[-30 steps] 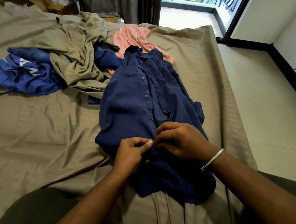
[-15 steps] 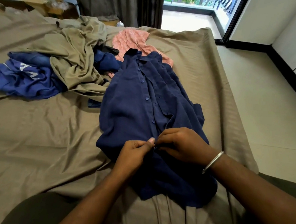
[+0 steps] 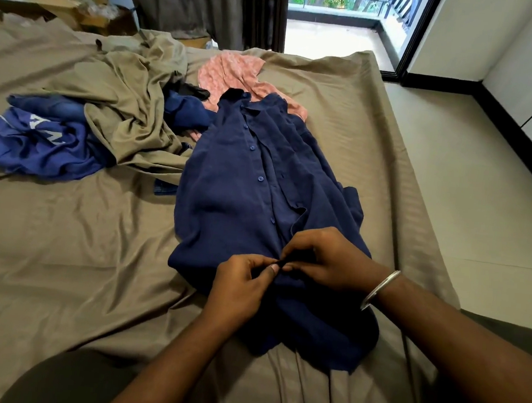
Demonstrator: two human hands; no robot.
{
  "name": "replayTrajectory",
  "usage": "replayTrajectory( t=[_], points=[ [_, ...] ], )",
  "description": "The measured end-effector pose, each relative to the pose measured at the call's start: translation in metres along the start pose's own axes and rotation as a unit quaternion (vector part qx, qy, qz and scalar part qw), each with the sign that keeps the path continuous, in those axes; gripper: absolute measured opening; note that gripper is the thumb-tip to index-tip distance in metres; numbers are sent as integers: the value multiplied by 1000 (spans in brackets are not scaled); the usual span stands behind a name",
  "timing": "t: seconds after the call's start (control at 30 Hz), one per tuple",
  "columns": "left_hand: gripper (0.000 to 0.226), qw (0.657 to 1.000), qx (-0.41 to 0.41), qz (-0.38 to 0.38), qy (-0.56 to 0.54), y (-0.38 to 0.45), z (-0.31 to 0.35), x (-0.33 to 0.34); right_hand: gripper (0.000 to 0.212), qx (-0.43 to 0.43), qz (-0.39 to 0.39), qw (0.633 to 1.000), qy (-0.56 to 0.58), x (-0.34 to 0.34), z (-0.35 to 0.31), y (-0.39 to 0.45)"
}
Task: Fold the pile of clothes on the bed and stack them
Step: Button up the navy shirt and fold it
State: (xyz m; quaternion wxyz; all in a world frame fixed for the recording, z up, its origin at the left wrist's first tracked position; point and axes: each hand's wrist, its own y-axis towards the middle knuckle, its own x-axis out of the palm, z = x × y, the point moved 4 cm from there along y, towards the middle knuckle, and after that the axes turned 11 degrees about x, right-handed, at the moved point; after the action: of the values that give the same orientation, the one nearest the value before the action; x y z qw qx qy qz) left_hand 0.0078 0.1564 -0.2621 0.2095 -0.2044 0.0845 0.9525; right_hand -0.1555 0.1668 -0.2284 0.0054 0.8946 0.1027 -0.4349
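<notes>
Seemingly both hands (image 3: 279, 269) pinch shirt (image 3: 242, 199) placket.

Both forearms reach forward and converge, the left hand (image 3: 239, 285) and right hand (image 3: 327, 261) meeting fingertip to fingertip, thumbs and forefingers pinched together, apparently on cloth, a metal bangle (image 3: 379, 289) circling the right wrist.
</notes>
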Motion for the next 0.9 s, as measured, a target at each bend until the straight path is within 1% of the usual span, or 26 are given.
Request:
replayTrajectory(
  t=[0.13,0.23,0.37,0.5,0.67,0.83,0.9],
  points=[
    [17,998,40,-4,52,0,3,-1,16,7,-8,1000,11,4,3,2],
    [17,995,61,12,78,-1,7,-2,14,9,-1,999,32,7,5,2],
    [14,996,37,49,72,-2,5,-8,12,29,2,998,62,11,7,2],
    [14,995,29,17,93,1,5,-9,10,42,-7,997,68,15,8,3],
    [14,993,58,-2,105,1,7,-8,8,61,-13,996,70,16,7,4],
    [15,994,14,-9,105,2,1,-10,9,72,9,996,44,20,5,5],
    [14,995,6,-2,99,1,1,-11,8,80,17,995,52,21,4,5]
  ],
)
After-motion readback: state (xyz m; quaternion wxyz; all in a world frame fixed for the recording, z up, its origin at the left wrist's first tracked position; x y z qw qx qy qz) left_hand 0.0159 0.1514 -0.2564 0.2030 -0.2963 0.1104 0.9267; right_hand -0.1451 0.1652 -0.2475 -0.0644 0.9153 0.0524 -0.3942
